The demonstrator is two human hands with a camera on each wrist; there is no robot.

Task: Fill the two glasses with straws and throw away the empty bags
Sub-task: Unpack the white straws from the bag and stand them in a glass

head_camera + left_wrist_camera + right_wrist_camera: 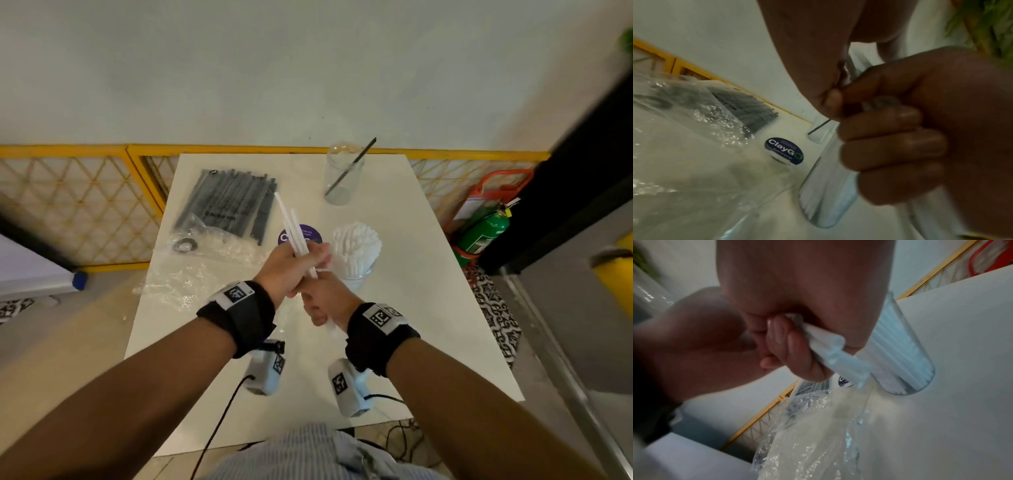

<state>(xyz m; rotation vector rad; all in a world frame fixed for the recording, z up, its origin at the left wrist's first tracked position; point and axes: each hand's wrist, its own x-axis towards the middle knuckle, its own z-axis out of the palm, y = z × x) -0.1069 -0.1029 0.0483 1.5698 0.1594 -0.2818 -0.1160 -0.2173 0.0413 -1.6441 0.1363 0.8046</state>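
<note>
Both hands hold a small bunch of white straws [286,219] above the middle of the white table [428,308]. My left hand [291,269] grips it higher up and my right hand [320,303] grips its lower end. The right wrist view shows curled fingers round the white straws [830,352]. Just right of the hands stands a glass [356,250] packed with white straws, seen again as the glass [904,356]. A second glass [344,174] at the back holds one black straw. A bag of black straws [229,205] lies at the back left.
A crumpled clear bag [178,281] lies at the table's left edge. A round purple sticker [303,234] sits mid-table. A yellow lattice fence [78,202] runs behind the table. A green fire extinguisher [483,233] stands on the floor at the right.
</note>
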